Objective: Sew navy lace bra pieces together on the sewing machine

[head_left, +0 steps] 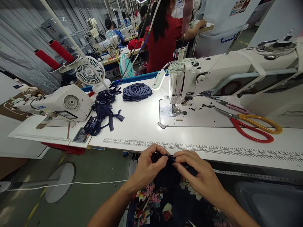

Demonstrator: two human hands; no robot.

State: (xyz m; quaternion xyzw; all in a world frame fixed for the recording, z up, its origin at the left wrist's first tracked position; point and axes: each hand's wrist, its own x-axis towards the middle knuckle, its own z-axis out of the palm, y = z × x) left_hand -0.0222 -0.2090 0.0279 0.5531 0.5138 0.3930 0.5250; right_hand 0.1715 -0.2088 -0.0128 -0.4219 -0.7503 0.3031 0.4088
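At the front edge of the sewing table point(142, 126), my left hand point(149, 165) and my right hand point(200, 170) pinch a piece of dark navy fabric point(168, 173) between thumbs and forefingers. The fingertips of both hands almost meet, and the fabric hangs below them. Under it lies dark floral cloth point(163, 205); whether this is clothing or a separate piece I cannot tell. Ahead stands a white sewing machine point(181, 82) with its lamp lit. Navy lace pieces point(137, 92) are stacked to its left, near a tangle of navy fabric strips point(101, 113).
Scissors with red and yellow handles point(251, 123) and a pink-handled tool point(233, 106) lie right of the needle. A second sewing machine point(68, 102), a white fan point(90, 70) and red thread cones point(61, 51) stand left. A person in red point(158, 47) sits beyond the table. A grey bin point(270, 201) is lower right.
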